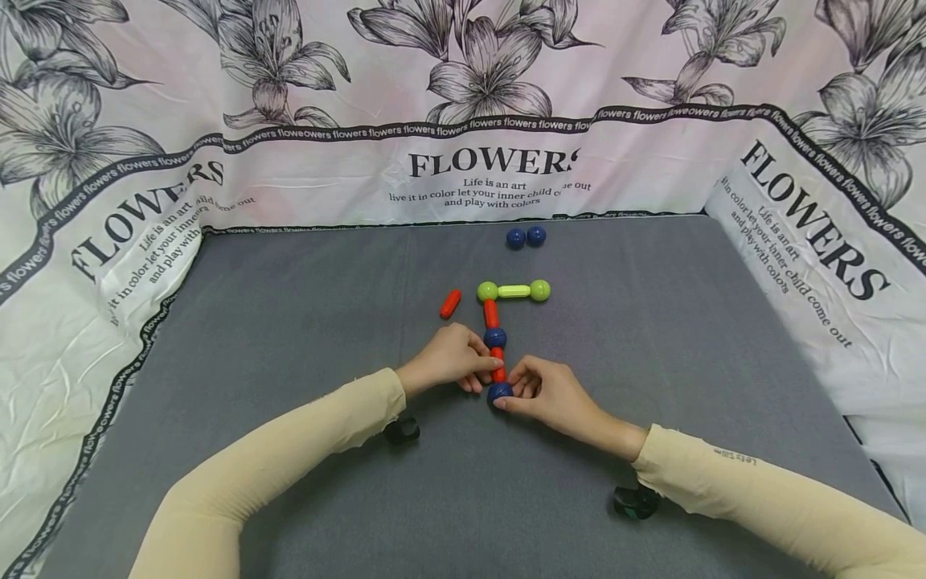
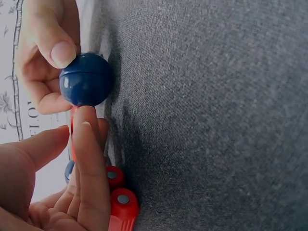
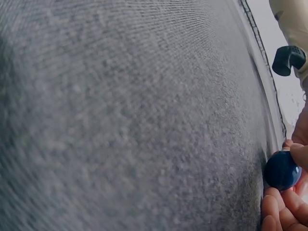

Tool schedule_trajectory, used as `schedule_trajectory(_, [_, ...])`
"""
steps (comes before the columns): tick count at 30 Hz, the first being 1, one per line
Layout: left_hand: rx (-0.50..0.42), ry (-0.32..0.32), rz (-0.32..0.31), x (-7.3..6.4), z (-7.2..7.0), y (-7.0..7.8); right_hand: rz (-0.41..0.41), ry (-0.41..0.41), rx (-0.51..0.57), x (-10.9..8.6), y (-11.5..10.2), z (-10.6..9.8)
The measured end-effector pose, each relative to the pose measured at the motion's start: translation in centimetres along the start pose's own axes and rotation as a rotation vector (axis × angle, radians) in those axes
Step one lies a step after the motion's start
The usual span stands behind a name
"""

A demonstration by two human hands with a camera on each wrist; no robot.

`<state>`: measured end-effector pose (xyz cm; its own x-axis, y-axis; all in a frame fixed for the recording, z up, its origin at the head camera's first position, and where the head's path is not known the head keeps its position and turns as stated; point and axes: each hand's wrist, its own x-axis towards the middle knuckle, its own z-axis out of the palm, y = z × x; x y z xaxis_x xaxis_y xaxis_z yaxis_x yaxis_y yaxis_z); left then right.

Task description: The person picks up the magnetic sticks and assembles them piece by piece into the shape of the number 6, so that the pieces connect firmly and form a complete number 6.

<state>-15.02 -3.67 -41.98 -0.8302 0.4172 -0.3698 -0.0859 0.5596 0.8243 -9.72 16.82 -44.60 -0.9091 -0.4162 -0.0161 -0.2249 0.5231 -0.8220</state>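
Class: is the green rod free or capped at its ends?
Capped: the green rod touches the left green ball and the right green ball.

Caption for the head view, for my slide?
Right hand pinches the nearest blue ball; left hand holds the adjoining red rod.

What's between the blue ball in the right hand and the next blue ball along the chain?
A red rod, with the left hand at it. The head view shows this.

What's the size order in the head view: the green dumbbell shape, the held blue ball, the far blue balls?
Largest: green dumbbell shape
Next: held blue ball
Smallest: far blue balls, alike; being farther, their true size is unsure.
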Motion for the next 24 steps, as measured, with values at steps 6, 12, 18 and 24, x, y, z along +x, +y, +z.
schedule_trajectory(6, [0.017,0.010,0.008,-0.4,0.1,0.1,0.008,-0.041,0.007,0.3,0.1,-0.5])
schedule_trajectory(12, [0.008,0.025,0.042,-1.4,0.0,-0.2,-0.004,-0.100,-0.027,1.0,-0.1,-1.8])
schedule_trajectory(18, [-0.063,0.095,0.116,-3.4,1.0,-1.5,-0.076,-0.059,-0.066,2.6,-0.3,-3.8])
schedule_trajectory(24, [-0.143,0.102,0.122,-5.3,3.0,-2.9,-0.190,-0.036,-0.044,5.4,-0.6,-5.0])
